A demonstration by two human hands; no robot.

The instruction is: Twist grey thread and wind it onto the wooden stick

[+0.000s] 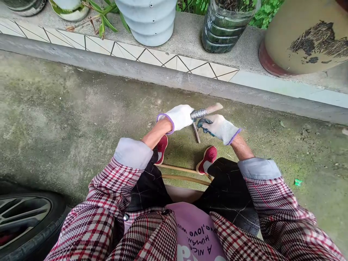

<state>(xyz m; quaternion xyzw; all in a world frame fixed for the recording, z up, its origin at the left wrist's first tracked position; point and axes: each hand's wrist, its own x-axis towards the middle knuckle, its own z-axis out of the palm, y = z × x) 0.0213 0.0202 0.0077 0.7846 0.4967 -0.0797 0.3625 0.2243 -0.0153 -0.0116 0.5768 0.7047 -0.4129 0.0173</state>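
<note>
My left hand (182, 116), in a white knit glove with a purple cuff, is closed around a wooden stick (214, 108) wrapped with a coil of silvery wire (198, 114). The stick's pale bare end points up and to the right. A thinner brownish rod (196, 133) slants down from below the coil; how it joins the stick is hidden by the glove. Close by on the right is my right hand (216, 127), in a matching glove with dark-coated fingertips. Its fingers are curled in a pinch just below the coil, and whatever lies between them is too small to make out.
Red shoes (209, 157) stand on the concrete ground (81, 98), beside a wooden stool's bars (185, 178). Ahead runs a low tiled ledge (174, 59) bearing a white bucket (149, 21), a cut plastic bottle planter (223, 30) and a large pot (301, 43). A car wheel (27, 217) is at lower left.
</note>
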